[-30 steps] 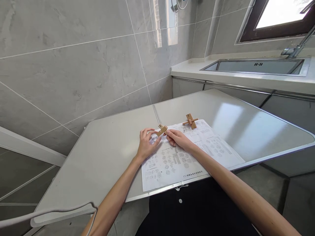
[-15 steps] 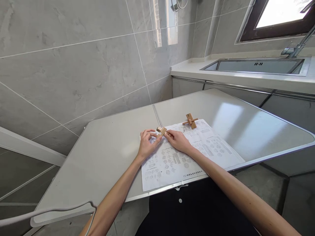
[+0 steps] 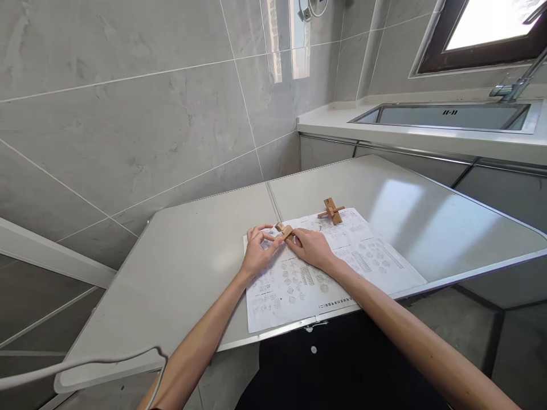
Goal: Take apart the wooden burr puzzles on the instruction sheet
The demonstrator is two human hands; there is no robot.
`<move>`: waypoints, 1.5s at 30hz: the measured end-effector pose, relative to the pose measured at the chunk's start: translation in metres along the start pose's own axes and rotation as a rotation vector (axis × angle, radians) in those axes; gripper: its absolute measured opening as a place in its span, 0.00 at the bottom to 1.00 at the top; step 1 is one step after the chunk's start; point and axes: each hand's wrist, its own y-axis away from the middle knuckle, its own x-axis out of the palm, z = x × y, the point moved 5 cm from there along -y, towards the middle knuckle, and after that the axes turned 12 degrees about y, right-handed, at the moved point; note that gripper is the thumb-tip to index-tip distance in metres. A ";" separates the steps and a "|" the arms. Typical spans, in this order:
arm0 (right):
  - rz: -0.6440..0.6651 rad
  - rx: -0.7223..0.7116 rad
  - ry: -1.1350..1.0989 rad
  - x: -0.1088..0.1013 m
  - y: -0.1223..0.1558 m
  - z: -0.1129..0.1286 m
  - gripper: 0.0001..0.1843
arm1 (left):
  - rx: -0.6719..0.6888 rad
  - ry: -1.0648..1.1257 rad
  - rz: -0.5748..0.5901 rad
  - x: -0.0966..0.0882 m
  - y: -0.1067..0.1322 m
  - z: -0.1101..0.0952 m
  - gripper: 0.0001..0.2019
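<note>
A small wooden puzzle piece (image 3: 284, 230) is pinched between the fingertips of both hands, low over a printed instruction sheet (image 3: 363, 256). My left hand (image 3: 257, 252) grips its left end and my right hand (image 3: 311, 246) grips its right end. Farther back on the sheet stands a partly assembled wooden cross-shaped puzzle (image 3: 330, 211), apart from both hands. The sheet lies on a grey folding table (image 3: 183, 267).
A tiled wall rises behind the table. At the right stands a counter with a steel sink (image 3: 444, 115) and a tap (image 3: 515, 85) under a window. A white cable (image 3: 85, 367) hangs by the table's near left corner.
Both hands have lowered the wooden piece toward the sheet and closed in on it. The cross-shaped puzzle has not moved.
</note>
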 end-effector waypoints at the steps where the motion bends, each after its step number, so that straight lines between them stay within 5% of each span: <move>1: 0.004 -0.002 -0.001 0.000 0.000 0.000 0.19 | -0.001 0.008 0.012 0.000 0.000 0.000 0.12; 8: 0.050 0.030 -0.040 0.002 -0.001 0.000 0.20 | 0.006 0.068 0.058 -0.002 -0.003 0.001 0.09; 15: 0.014 0.127 0.005 -0.002 -0.002 -0.005 0.20 | 0.178 -0.242 -0.154 -0.004 0.003 -0.009 0.10; 21: 0.021 0.182 0.068 -0.002 -0.001 -0.007 0.19 | 0.223 -0.427 -0.203 -0.005 0.004 -0.008 0.10; 33: 0.029 0.142 0.092 -0.002 -0.001 -0.003 0.18 | 0.262 -0.561 -0.086 0.002 0.006 -0.003 0.11; 36: 0.048 0.139 0.103 -0.002 -0.001 -0.003 0.18 | 0.222 -0.550 -0.099 0.000 0.003 0.004 0.16; 40: 0.055 0.129 0.110 -0.003 0.000 -0.001 0.19 | 0.126 -0.517 -0.142 -0.007 0.000 0.019 0.34; 45: 0.068 0.125 0.110 -0.003 0.000 -0.001 0.19 | 0.114 -0.448 -0.033 -0.004 -0.001 0.030 0.41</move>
